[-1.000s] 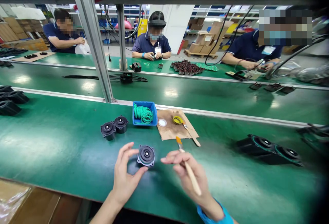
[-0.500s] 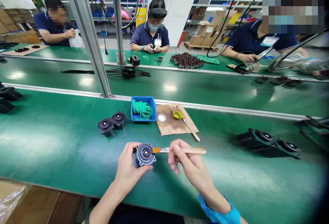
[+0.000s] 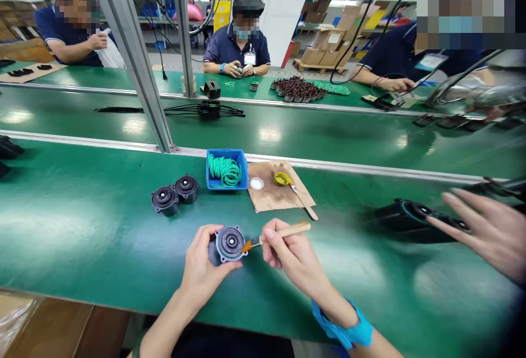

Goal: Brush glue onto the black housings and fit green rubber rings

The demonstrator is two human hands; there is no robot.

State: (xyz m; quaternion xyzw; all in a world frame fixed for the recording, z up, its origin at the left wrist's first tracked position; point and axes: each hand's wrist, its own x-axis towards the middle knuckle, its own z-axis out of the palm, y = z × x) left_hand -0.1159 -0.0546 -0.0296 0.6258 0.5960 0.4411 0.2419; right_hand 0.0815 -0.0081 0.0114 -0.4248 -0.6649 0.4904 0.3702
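Note:
My left hand (image 3: pixel 202 265) grips a round black housing (image 3: pixel 230 244) by its side, fingers and thumb on opposite edges, its ringed face turned up towards me. A green ring lies near the rim of that face. Between the fingers of my right hand (image 3: pixel 290 254) is a paintbrush (image 3: pixel 296 229) with a wooden handle. Its orange bristles touch the lower right rim of the housing. Beyond, two more black housings (image 3: pixel 165 199) stand side by side. A blue bin (image 3: pixel 207 182) holds green rings.
Stained cardboard (image 3: pixel 267 200) carries a yellow lid (image 3: pixel 281 179), a white disc (image 3: pixel 257 183) and another brush (image 3: pixel 306 208). At right, a co-worker's hand (image 3: pixel 489 229) reaches over more black housings (image 3: pixel 396 221). A metal post (image 3: pixel 135 67) rises behind the bench. Several co-workers sit across.
My right hand has turned the brush, so its handle tilts up and its bristles moved down along the housing's rim. A co-worker's hand has come in from the right.

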